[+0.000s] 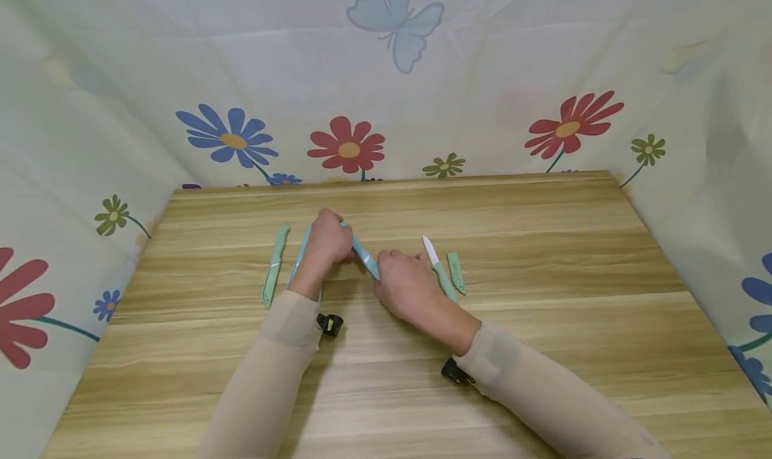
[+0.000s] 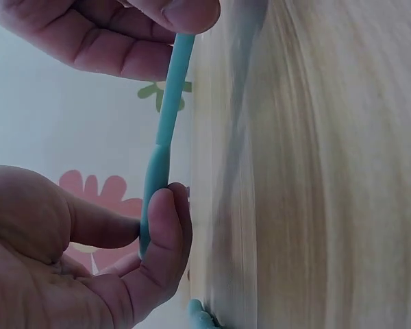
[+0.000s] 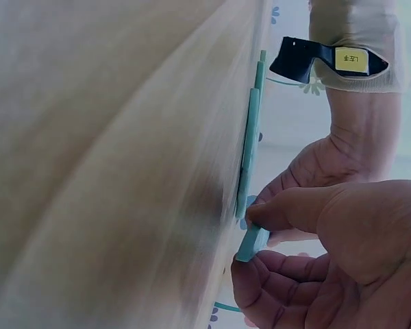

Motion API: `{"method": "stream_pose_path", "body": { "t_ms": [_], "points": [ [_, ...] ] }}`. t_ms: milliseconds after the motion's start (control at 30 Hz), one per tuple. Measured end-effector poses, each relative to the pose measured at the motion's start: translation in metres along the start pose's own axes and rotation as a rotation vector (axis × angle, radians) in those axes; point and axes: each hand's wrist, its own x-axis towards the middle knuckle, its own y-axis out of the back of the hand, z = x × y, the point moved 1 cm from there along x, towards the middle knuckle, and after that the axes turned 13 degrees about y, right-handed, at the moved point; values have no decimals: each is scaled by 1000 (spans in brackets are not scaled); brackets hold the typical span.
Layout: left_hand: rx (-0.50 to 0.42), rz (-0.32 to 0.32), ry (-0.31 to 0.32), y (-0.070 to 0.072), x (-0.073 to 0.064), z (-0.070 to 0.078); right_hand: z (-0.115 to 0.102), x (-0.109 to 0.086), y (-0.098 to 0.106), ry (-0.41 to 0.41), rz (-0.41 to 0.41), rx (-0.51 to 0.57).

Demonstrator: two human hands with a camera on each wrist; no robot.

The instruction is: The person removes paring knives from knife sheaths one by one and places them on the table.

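Both hands share a blue knife [image 1: 364,252] held slanting above the table, its blade covered by a blue sheath. My left hand [image 1: 330,236] pinches the handle end between thumb and fingers; in the left wrist view that handle [image 2: 157,171] lies across the fingertips. At the sheath end, my right hand [image 1: 410,281] grips with thumb and fingers, and the right wrist view has the sheath tip [image 3: 252,243] between them. Partly hidden behind the left forearm, a second blue knife [image 1: 301,252] lies on the table.
Left of the hands lies a green sheathed knife [image 1: 275,266]. A green paring knife [image 1: 437,263] with a bare white blade is beside the right hand, a loose green sheath [image 1: 456,271] next to it. The wooden table [image 1: 543,244] meets a flowered curtain [image 1: 482,110].
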Motion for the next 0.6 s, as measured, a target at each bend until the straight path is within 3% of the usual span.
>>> {"method": "stream_pose_path", "body": {
  "t_ms": [267,433,600],
  "points": [
    [-44,-1,-13,3,1,-2,5,0,2,-58,-11,130],
    [-58,15,13,6,2,-3,7,-2,2,-73,-42,140],
    [-67,12,26,7,3,-3,7,-4,2,-61,-19,127]
  ]
}}
